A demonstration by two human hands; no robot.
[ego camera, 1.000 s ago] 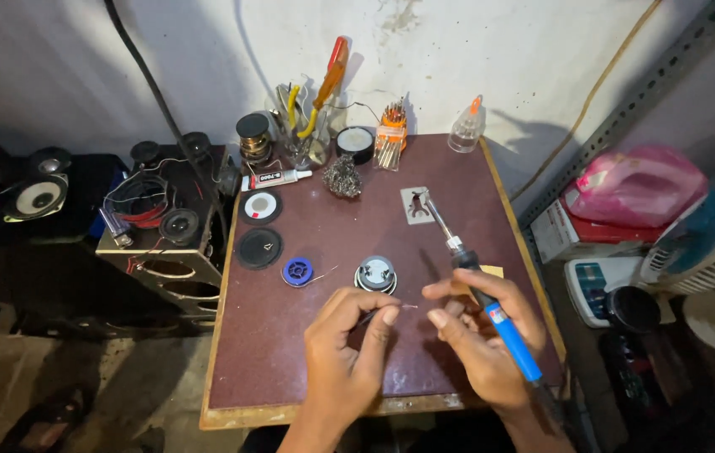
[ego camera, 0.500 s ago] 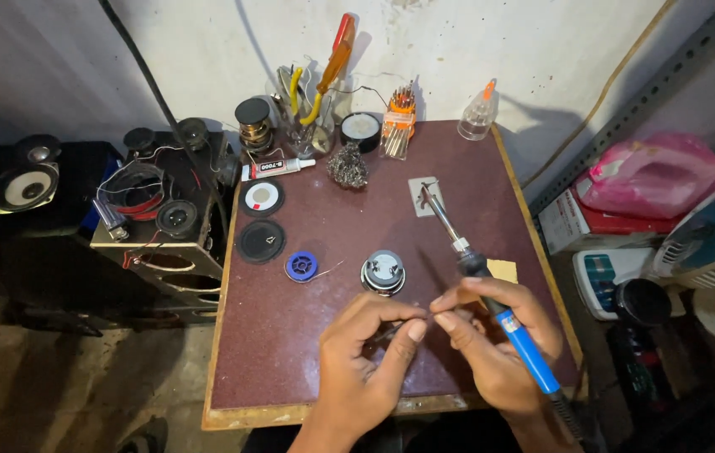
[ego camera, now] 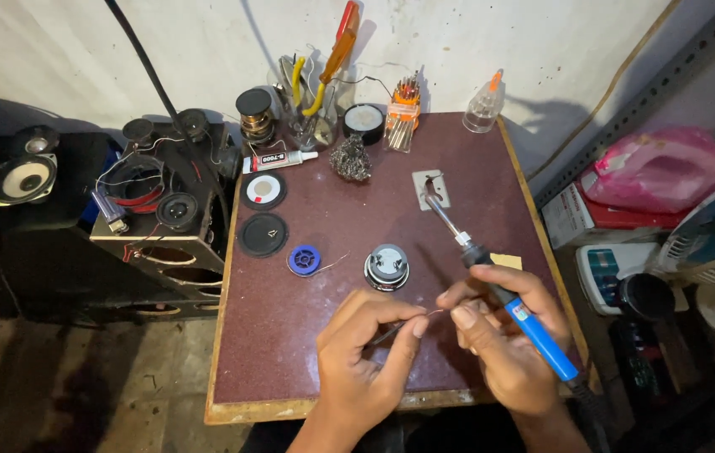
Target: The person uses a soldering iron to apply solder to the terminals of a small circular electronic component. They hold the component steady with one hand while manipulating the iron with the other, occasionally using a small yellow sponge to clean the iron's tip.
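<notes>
Two hands over one maroon bench (ego camera: pixel 290 352). Left hand (ego camera: pixel 362 356) fingers pinched shut on one thin grey wire (ego camera: pixel 412 323). Right hand (ego camera: pixel 504 335) fingers curled round one blue-handled soldering iron (ego camera: pixel 513 310), fingertips meeting the wire's end. Just beyond the fingers: one round silver speaker (ego camera: pixel 387 267), one blue solder spool (ego camera: pixel 304 259), two black discs (ego camera: pixel 263 234).

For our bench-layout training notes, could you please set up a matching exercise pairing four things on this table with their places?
Things:
1. soldering iron
2. small round speaker
3. blue solder spool
4. clear glue bottle

Places:
A. far right corner of the table
B. in the right hand
C. left of the small round speaker
D. just beyond both hands

Pairs: 1-B, 2-D, 3-C, 4-A
</notes>
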